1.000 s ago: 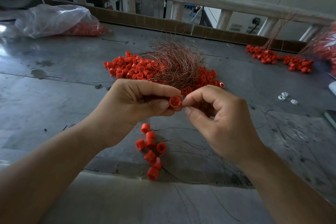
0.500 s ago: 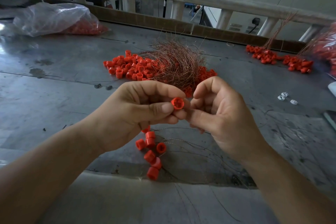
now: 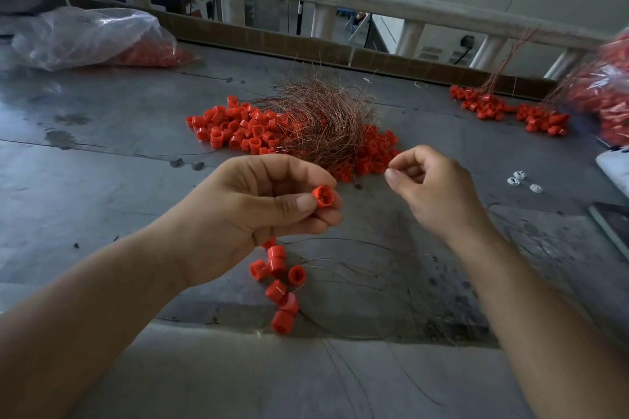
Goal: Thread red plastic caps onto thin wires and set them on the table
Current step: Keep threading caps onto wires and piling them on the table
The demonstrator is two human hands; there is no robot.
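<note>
My left hand [image 3: 252, 214] pinches a red plastic cap [image 3: 322, 196] between thumb and fingers, its open end facing me. My right hand [image 3: 432, 194] is apart to the right, thumb and forefinger pinched together as if on a thin wire, though the wire itself is too fine to make out. Below my left hand lie several red caps [image 3: 277, 282] with thin wires [image 3: 367, 269] trailing to the right across the table. Behind the hands a heap of loose red caps [image 3: 238, 127] surrounds a tangle of copper wires [image 3: 326, 119].
The grey metal table [image 3: 102, 180] holds a clear bag of caps [image 3: 98, 37] at the far left, wired cap bunches [image 3: 507, 109] at the far right, another bag [image 3: 609, 92] at the right edge, and small white pieces [image 3: 520, 180]. A wooden railing [image 3: 340, 0] runs behind.
My right hand has pulled away from the cap, up and to the right. My left hand has kept hold of the cap and sunk a little.
</note>
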